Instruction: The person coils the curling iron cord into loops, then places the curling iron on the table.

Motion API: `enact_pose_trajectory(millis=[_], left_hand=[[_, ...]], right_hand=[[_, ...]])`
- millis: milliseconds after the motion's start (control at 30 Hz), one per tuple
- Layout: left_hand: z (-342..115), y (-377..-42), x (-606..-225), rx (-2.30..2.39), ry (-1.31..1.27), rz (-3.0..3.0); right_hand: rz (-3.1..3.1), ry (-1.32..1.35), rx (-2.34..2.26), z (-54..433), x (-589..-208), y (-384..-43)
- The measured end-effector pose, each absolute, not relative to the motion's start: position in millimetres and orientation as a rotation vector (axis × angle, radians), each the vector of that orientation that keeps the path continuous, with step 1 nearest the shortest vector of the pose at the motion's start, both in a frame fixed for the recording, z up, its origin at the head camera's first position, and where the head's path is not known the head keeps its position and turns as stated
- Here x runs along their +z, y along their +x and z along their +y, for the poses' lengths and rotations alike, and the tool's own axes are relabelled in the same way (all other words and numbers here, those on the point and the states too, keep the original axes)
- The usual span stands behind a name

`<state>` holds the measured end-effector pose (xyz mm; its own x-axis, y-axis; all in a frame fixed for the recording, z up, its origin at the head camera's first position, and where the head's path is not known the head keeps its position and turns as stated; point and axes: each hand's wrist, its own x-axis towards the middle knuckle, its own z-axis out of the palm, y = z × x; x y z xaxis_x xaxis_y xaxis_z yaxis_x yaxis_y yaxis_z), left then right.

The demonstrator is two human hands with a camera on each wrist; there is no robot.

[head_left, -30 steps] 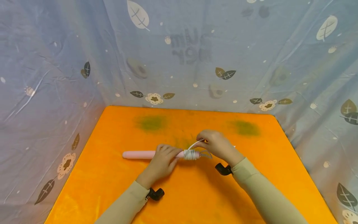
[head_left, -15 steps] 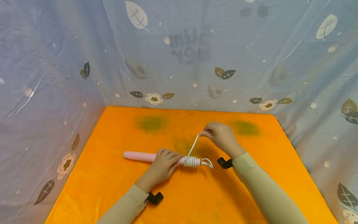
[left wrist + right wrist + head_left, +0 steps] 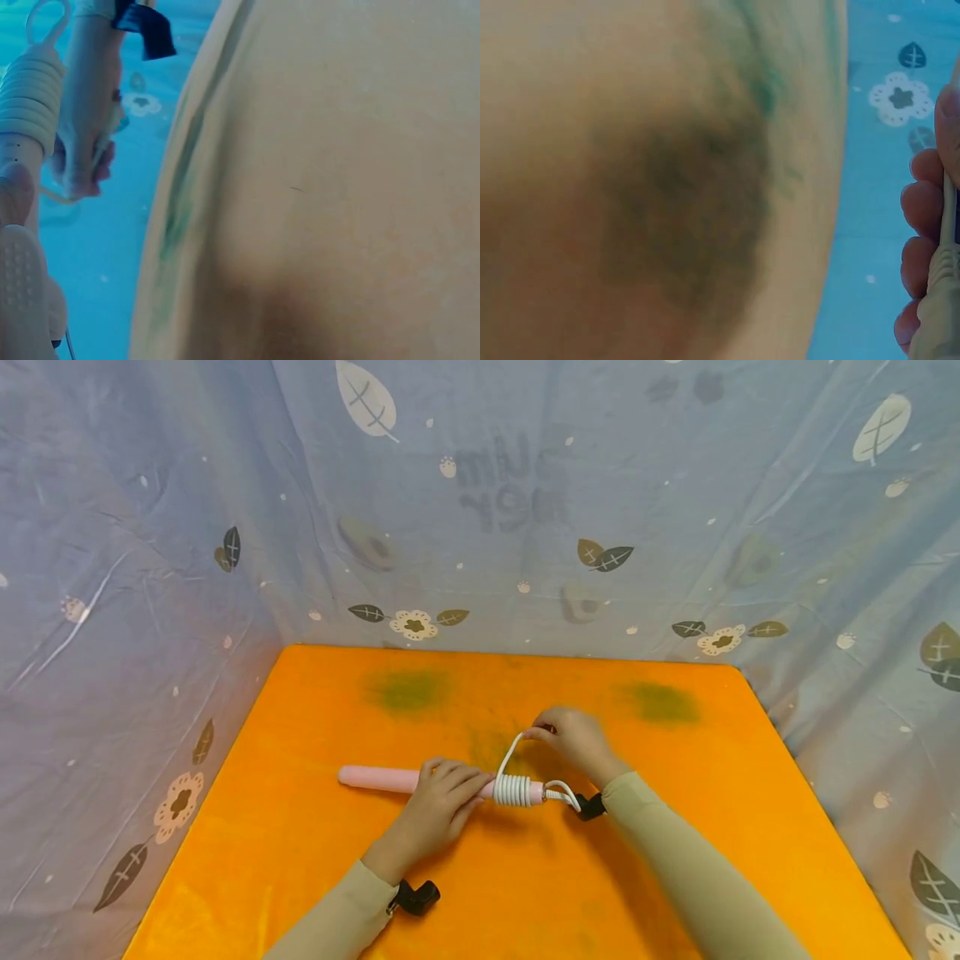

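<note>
A pink curling iron (image 3: 377, 778) lies crosswise near the middle of the table, its cord end to the right. White cord (image 3: 512, 791) is wound in several turns round that end, also seen in the left wrist view as the coiled cord (image 3: 31, 97). A cord loop (image 3: 564, 793) sticks out past the end. My left hand (image 3: 435, 802) grips the iron just left of the coil. Beyond the coil, my right hand (image 3: 576, 745) pinches a free length of cord, which runs taut down to it. A pale moulded cord fitting (image 3: 939, 319) sits against the right hand's fingers.
The table has an orange cover (image 3: 480, 893) with greenish smudges. Patterned blue-grey curtains (image 3: 480, 527) enclose its back and sides. Black wrist-camera mounts (image 3: 417, 898) stick out from both cuffs.
My right hand rose away with the cord, then came back lower and left, nearer the coil. The left hand keeps its grip while the iron has shifted slightly right.
</note>
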<state>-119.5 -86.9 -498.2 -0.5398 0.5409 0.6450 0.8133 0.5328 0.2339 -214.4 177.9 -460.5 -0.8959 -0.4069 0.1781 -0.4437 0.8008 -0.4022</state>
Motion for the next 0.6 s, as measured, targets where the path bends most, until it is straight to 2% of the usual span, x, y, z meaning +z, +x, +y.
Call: enact_pose_trajectory(millis=[267,600], left_hand=[[-87,-125,-494,-0.784,-1.051,-2.192],[-86,-136,-483,-0.869,-0.909,-2.133]], right_hand=[[-2.997,0.708,0.727,169,-469,-205],[-2.875,0.77,0.692,162,-474,-169]])
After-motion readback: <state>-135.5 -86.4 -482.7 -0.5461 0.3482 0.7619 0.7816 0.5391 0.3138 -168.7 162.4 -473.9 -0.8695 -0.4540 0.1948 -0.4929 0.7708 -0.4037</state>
